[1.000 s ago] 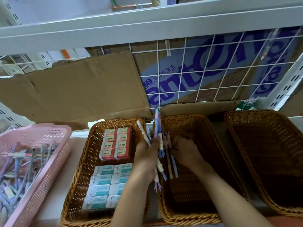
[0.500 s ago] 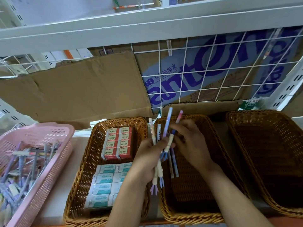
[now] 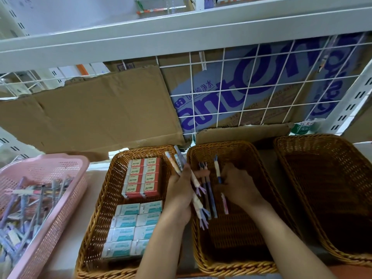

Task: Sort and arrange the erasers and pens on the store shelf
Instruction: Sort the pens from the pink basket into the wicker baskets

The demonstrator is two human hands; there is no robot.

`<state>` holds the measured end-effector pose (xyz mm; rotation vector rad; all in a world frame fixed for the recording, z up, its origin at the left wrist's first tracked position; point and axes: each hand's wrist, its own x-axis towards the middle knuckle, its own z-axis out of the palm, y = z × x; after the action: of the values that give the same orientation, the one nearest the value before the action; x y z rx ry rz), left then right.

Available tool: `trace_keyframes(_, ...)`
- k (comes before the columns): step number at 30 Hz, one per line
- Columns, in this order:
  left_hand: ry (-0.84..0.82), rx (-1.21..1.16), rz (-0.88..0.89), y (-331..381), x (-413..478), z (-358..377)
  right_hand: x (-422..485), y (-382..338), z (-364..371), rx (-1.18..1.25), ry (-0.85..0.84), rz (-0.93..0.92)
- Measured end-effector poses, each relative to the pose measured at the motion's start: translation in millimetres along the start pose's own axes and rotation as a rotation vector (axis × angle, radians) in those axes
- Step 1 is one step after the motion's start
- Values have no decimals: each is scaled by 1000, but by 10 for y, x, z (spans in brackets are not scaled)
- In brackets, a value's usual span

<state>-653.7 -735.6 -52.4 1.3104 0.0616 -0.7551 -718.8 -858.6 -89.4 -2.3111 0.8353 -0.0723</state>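
Hands [image 3: 179, 190] partly hide pens [image 3: 209, 190]; grips unclear.

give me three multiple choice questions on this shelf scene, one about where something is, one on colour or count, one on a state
1. Where do the red boxed erasers lie?
A. far end of the left wicker basket
B. in the pink basket
C. in the right wicker basket

2. What colour is the plastic basket of loose pens at far left?
A. blue
B. pink
C. green

3. What state is the right wicker basket in?
A. full of pens
B. stacked with erasers
C. nothing visible in it

Answers: 1 A, they sit beyond the teal boxes in that basket. 2 B, its perforated walls are pink. 3 C, only bare weave shows, while the left hand grips pens and the right hand lays one in the middle basket.
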Motion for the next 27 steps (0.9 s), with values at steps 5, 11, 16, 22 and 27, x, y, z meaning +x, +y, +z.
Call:
trace_keyframes(5, 47, 57, 33, -33, 31, -10, 15, 10, 102, -17, -12, 23)
trace_keyframes(11, 50, 90, 72, -92, 75, -28, 5, -12, 116, -7, -13, 15)
trace_keyframes(16, 48, 105, 83, -107, 90, -28, -11, -18, 109, 7, 4, 17)
trace_keyframes(22, 62, 108, 87, -109, 81, -29, -1, -38, 143, -67, 2, -11)
trace_keyframes(27, 51, 103, 84, -93, 53, -22, 17, -12, 160, -103, -49, -8)
